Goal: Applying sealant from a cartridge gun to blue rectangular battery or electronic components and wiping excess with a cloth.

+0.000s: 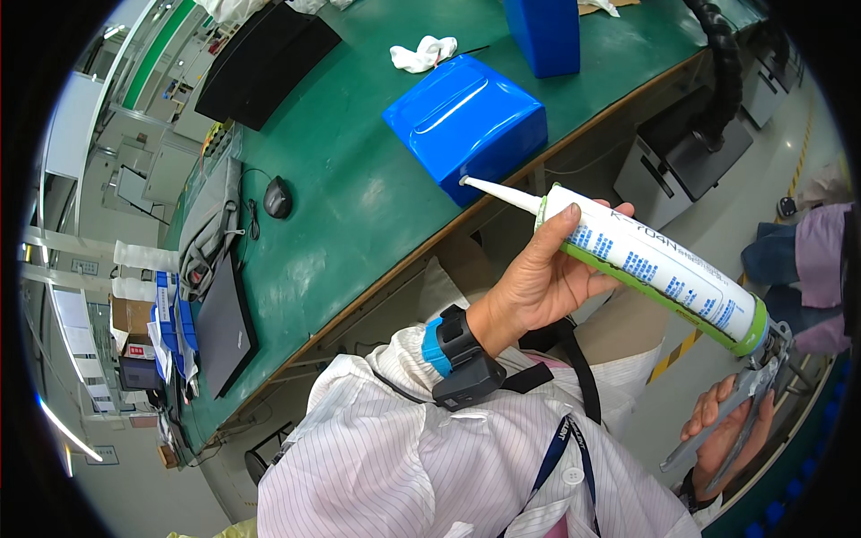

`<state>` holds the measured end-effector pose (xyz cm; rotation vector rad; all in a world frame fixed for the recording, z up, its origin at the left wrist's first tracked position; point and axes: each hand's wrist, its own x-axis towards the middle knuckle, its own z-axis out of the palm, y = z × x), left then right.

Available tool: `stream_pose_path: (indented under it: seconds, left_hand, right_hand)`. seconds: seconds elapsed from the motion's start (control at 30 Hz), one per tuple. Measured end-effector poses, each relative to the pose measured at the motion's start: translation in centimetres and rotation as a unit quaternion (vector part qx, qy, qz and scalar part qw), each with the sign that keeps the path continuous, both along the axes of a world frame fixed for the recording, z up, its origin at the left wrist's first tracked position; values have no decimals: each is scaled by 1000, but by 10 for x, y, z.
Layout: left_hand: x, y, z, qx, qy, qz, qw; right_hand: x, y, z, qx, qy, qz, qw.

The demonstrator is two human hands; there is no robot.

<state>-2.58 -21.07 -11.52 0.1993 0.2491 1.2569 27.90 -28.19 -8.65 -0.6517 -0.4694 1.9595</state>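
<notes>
A caulking gun (758, 363) with a green frame carries a white sealant cartridge (659, 260) with blue print. My left hand (543, 273) is closed round the cartridge near its nozzle end. Behind it, at the lower right, my right hand (731, 426) grips the gun's metal handle and trigger. The long white nozzle (502, 193) points left, its tip at the near lower corner of a shiny blue block (466, 117). Whether the tip touches the block I cannot tell. This block lies on a green table (332, 215), close to its edge.
Another blue block (544, 36) stands farther back, near a crumpled white cloth (424, 54). A black box (265, 63), a mouse (278, 197) and a closed laptop (224, 327) are on the left. A black flexible duct (717, 81) hangs at the right, and another person (803, 269) is beyond.
</notes>
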Motion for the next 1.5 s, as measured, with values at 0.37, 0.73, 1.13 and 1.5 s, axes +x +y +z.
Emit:
stream_pose_path:
  seconds: [0.37, 0.73, 1.13, 1.5]
  left_hand:
    - [0, 4, 2, 2, 19, -1, 1000]
    - [4, 6, 3, -1, 40, -3, 999]
    - [5, 10, 4, 1, 46, -5, 999]
    - [6, 13, 4, 1, 49, -8, 999]
  right_hand:
    - [-4, -1, 1, -11, 8, -12, 1000]
    - [-7, -3, 2, -12, -10, -31, 999]
    - [-6, -2, -3, 5, -24, -36, 999]
    - [-2, -3, -7, 0, 2, -30, 1000]
